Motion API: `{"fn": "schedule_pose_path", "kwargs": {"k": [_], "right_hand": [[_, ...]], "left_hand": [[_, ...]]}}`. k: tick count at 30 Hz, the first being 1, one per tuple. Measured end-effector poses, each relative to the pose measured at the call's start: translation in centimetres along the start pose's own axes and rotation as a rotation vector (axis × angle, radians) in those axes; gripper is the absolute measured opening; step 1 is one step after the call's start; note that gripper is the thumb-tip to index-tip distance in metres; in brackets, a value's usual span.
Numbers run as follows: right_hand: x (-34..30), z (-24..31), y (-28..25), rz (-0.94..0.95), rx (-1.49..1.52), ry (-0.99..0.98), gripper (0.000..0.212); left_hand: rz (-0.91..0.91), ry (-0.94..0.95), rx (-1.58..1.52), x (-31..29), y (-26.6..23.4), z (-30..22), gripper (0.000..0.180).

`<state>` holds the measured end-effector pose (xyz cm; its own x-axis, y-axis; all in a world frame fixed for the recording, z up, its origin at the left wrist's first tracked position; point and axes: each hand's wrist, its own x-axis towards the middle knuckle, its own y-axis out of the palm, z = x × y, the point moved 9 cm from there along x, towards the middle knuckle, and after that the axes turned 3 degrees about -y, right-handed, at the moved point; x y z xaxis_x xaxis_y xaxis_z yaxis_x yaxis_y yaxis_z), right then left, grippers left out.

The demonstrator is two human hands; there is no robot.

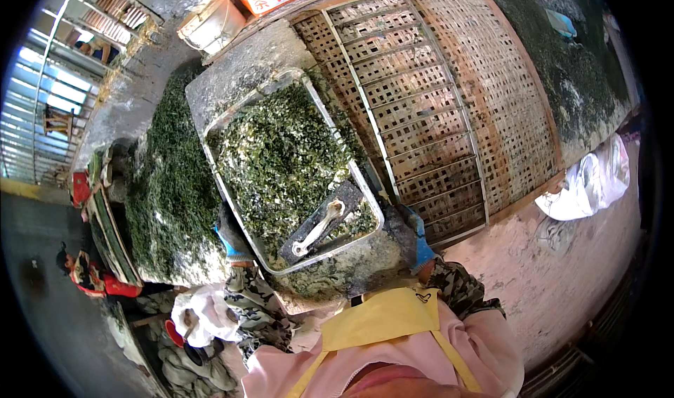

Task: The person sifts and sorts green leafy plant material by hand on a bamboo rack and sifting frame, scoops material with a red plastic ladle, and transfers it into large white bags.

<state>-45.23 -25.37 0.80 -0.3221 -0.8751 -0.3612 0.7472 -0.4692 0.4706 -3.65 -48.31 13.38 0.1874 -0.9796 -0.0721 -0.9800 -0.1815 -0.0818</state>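
Observation:
A pale-rimmed rectangular tub [330, 120], full of chopped green and whitish leafy bits, rests on a grey slab in front of me. On the bits at its near end lies a float trowel [316, 226], a dark flat plate with a white handle. At the tub's near left side my left hand [233, 235], in a dark and blue glove, is closed on the edge. My right hand [413, 235], gloved alike, grips the near right side. The fingers of both hands are partly hidden by the tub and the dark gloves.
Green chopped material [168, 180] is heaped left of the slab. To the right lie a woven lattice panel [505, 96] and a ladder-like metal frame [421, 103]. A white bucket [214, 29] stands behind. Another person [105, 278] in red is at far left.

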Motion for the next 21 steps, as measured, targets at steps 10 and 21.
{"fn": "schedule_pose_path", "kwargs": {"k": [10,21], "right_hand": [[1.7,-1.9,0.6,-0.127,0.043,-0.071,0.035],[-1.6,18.3,1.4,-0.327,-1.134,-0.698,0.031]], "left_hand": [[-0.011,-0.224,-0.188,3.3,3.2,1.7,0.04],[-0.187,-0.135,-0.262,4.6,3.2,5.9,0.028]]}}
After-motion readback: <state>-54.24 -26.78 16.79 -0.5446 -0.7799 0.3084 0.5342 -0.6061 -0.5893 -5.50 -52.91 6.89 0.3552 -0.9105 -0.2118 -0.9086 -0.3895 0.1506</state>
